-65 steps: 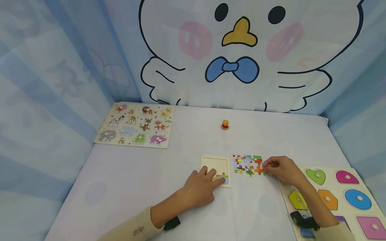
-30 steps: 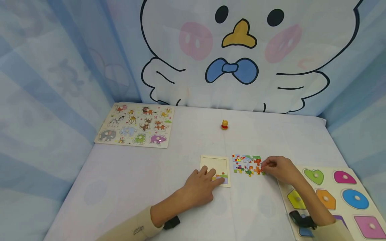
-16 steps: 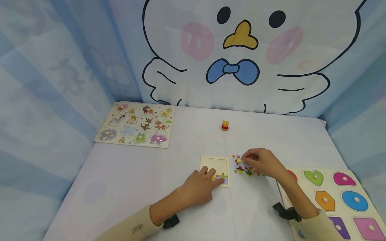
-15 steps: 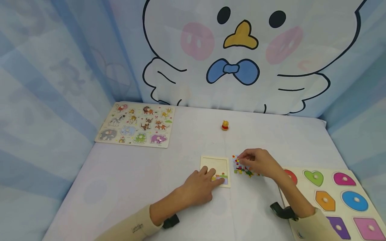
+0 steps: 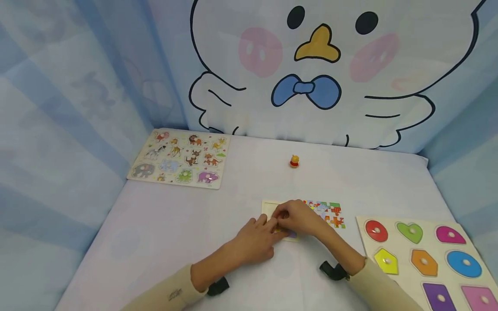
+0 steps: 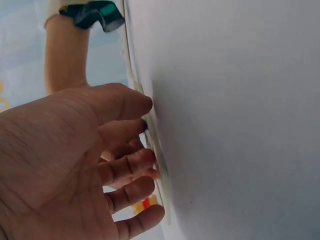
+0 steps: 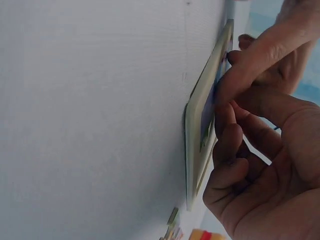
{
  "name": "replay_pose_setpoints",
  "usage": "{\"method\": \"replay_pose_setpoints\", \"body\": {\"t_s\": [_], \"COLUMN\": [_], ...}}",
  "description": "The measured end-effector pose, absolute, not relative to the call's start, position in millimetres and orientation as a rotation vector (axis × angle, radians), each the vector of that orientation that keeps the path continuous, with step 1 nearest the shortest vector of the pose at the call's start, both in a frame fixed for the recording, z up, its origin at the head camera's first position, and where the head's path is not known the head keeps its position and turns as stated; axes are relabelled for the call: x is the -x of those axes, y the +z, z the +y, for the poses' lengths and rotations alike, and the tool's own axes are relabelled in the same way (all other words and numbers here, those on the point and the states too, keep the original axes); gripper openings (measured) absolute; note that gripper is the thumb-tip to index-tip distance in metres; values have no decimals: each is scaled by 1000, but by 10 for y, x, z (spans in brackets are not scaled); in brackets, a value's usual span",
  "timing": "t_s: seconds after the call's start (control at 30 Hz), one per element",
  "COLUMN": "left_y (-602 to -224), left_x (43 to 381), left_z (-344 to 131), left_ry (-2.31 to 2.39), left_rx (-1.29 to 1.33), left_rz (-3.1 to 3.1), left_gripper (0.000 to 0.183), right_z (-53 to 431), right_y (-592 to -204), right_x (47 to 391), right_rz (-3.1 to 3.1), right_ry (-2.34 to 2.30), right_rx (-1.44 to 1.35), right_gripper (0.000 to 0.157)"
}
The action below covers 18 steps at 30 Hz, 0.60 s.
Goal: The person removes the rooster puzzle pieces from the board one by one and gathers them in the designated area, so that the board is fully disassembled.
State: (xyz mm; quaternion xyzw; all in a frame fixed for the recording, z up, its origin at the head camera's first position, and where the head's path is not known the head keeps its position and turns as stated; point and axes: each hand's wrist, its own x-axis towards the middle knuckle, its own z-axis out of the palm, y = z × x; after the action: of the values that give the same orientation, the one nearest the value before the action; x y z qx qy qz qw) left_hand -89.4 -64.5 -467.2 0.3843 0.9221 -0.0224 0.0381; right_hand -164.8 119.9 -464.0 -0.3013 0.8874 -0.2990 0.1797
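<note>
A small wooden puzzle tray [image 5: 266, 204] lies flat at the middle of the table, partly covered by both hands. My left hand [image 5: 253, 242] rests on it with spread fingers, touching the laid pieces at its near edge. My right hand [image 5: 298, 218] is over the tray, fingers curled and tips together beside the left fingers. It appears to pinch a small puzzle piece, mostly hidden by the fingers. Loose jigsaw pieces [image 5: 335, 210] lie in rows just right of the tray, some behind the right hand. In the right wrist view, the tray's edge [image 7: 192, 135] runs under both hands' fingertips.
An animal peg puzzle board [image 5: 179, 158] lies at the far left. A shape peg puzzle board [image 5: 404, 242] stretches along the right, near the right forearm. A small yellow-and-red bear figure [image 5: 294, 161] stands behind the tray. Printed curtain surrounds the white table.
My right hand has gone left from the right end of the loose pieces, across them, to the tray beside the left hand. The left hand stays in place on the tray.
</note>
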Motion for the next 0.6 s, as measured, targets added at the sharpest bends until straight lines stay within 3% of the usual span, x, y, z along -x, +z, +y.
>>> {"method": "replay_pose_setpoints", "body": {"t_s": [0.37, 0.6], "left_y": [-4548, -4686], "left_x": [386, 388], "left_z": [-585, -469], "left_ry": [-186, -197], "left_rx": [-1252, -1208], "left_rz": [2823, 2873], "left_gripper": [73, 87], "right_z": [1181, 1163], "right_y": [-4589, -4593], "right_x": [1602, 1609], "right_rz": [2531, 2525], "right_ry": [-813, -803], "right_rx": [861, 888], "right_gripper": [10, 8]}}
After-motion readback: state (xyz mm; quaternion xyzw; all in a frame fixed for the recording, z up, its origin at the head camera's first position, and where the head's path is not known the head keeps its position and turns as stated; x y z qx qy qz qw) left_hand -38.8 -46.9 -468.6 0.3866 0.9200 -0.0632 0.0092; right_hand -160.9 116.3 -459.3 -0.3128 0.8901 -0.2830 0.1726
